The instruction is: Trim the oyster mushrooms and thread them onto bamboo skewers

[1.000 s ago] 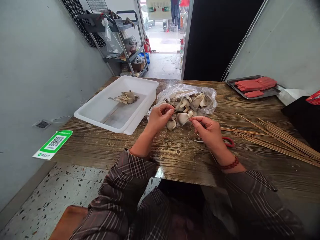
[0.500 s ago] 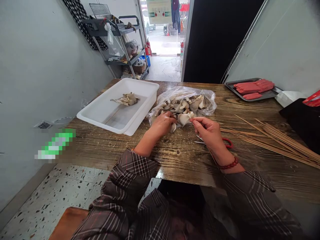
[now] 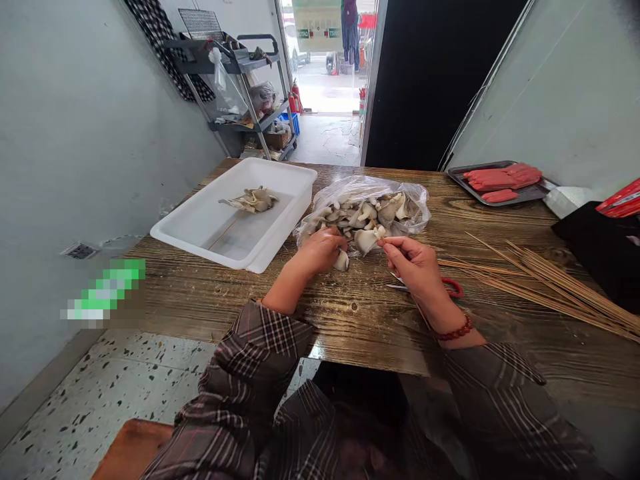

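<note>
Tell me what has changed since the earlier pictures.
The left hand has lowered and turned knuckles-up over a loose mushroom near the plastic bag; its grip is hidden. The right hand still holds a skewered mushroom, and the white tub stays put.

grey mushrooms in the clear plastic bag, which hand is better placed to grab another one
Probably left: the left hand is at the near edge of the clear plastic bag, while the right hand pinches a thin wooden skewer bearing a pale, fan-shaped mushroom.
</note>
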Tool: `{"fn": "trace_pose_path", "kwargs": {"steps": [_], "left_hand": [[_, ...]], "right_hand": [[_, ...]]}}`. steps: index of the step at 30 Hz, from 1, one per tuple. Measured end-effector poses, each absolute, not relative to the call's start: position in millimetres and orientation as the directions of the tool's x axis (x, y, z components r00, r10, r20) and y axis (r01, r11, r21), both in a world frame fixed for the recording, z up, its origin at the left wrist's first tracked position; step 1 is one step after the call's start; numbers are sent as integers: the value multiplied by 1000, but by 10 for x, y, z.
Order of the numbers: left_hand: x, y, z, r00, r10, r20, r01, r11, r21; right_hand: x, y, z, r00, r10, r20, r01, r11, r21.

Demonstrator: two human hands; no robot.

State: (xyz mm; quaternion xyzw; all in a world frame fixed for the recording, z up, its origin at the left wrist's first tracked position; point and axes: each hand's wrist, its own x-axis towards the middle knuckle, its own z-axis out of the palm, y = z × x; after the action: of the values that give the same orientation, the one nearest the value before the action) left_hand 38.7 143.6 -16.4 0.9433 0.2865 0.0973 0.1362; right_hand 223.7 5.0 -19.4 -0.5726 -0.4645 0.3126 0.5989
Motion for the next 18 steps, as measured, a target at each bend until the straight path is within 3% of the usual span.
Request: {"fn": "trace_pose_path", "kwargs": {"steps": [4, 8, 13, 18], "left_hand": [[366, 1418, -120, 807, 575, 137, 495, -784, 375], [381, 1394, -94, 708, 678, 199, 463, -657, 595], [447, 1362, -63, 570, 815, 102, 226, -274, 935], [476, 1315, -34, 499, 866, -17, -15, 28, 999]], "right_hand": [[2230, 45, -181, 379, 910, 168, 131, 127, -983], [2236, 51, -193, 387, 908, 163, 112, 129, -985], [2241, 57, -188, 390, 908, 154, 30, 155, -987], [2228, 37, -155, 377, 911, 168, 13, 176, -984]]}}
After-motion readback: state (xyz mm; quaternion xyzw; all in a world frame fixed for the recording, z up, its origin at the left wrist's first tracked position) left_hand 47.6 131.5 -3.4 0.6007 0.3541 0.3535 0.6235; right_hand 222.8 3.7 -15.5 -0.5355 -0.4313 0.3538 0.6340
